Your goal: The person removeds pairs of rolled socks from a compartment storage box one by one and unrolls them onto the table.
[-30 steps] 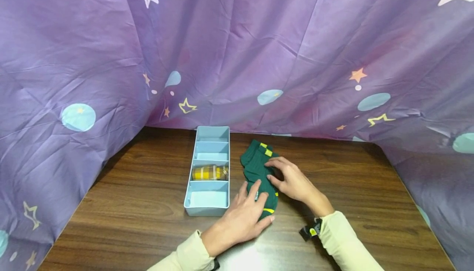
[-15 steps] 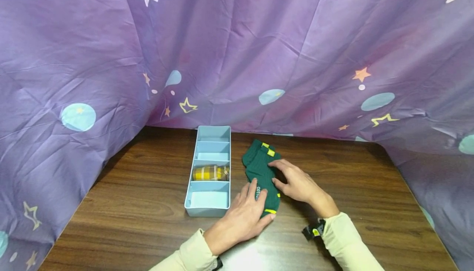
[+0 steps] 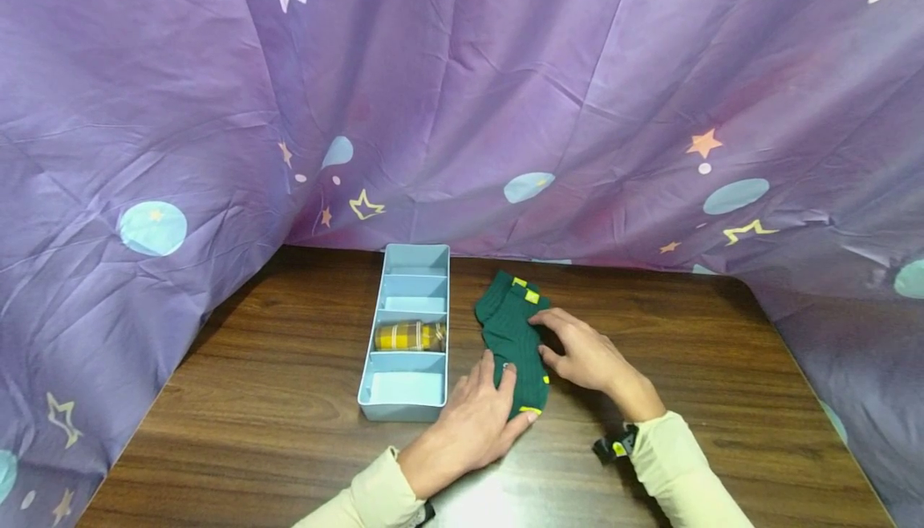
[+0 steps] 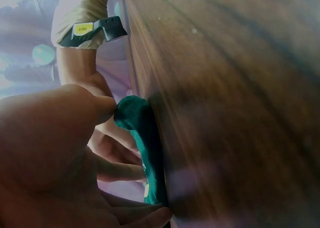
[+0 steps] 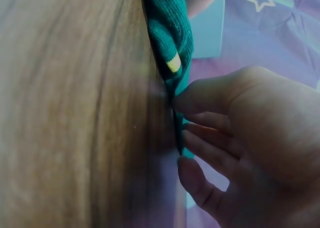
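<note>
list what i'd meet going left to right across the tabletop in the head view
Light blue divided tray → green socks → right hand. The left hand overlaps the socks, so I left it out.

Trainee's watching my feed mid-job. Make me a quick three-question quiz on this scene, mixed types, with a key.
1. Counting up from the bottom of the head view, which compartment of the blue tray holds the yellow checked bundle? A) first B) second C) fourth
2. True or false: the green socks lie on the table, outside the blue tray.
3. Fill in: in the head view, the hand nearer the blue tray is the ____ one.

Key:
1. B
2. True
3. Left: the left hand is nearer.
</note>
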Demonstrator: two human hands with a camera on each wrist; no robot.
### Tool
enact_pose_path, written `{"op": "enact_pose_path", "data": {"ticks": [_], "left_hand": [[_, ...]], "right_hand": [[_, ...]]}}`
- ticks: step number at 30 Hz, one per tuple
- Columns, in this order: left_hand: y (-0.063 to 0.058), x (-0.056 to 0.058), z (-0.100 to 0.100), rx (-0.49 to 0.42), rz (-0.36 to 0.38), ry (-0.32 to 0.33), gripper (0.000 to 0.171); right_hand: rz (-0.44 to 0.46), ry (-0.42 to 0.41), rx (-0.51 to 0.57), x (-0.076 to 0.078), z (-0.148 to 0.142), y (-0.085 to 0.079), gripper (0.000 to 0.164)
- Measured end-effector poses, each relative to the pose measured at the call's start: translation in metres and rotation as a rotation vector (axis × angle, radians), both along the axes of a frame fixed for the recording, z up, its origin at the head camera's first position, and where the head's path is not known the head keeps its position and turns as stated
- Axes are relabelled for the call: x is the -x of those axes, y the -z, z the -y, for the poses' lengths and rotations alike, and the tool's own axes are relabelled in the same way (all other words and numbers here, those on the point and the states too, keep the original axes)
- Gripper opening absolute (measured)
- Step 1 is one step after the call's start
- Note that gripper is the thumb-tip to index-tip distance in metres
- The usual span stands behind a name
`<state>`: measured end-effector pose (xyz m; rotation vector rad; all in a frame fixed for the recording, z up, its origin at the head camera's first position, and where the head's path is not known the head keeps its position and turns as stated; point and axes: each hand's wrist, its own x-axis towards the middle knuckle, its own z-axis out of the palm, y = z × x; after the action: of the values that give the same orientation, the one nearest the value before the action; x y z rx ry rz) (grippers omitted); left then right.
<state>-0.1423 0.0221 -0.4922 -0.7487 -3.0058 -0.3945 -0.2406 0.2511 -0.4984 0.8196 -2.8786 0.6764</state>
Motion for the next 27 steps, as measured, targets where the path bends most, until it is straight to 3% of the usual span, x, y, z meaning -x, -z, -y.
{"op": "enact_pose_path", "data": {"ticks": [14, 27], "left_hand": [[0.001, -0.001, 0.000, 0.073, -0.015, 0.019, 0.075], [-0.004, -0.002, -0.003, 0.052, 0.055, -0.010, 0.075]], "right_hand": [[-0.014, 0.069, -0.023, 0.002, -0.007, -0.001, 0.040], [-0.012, 0.074, -0.038, 0.006, -0.018, 0.000, 0.049]]}}
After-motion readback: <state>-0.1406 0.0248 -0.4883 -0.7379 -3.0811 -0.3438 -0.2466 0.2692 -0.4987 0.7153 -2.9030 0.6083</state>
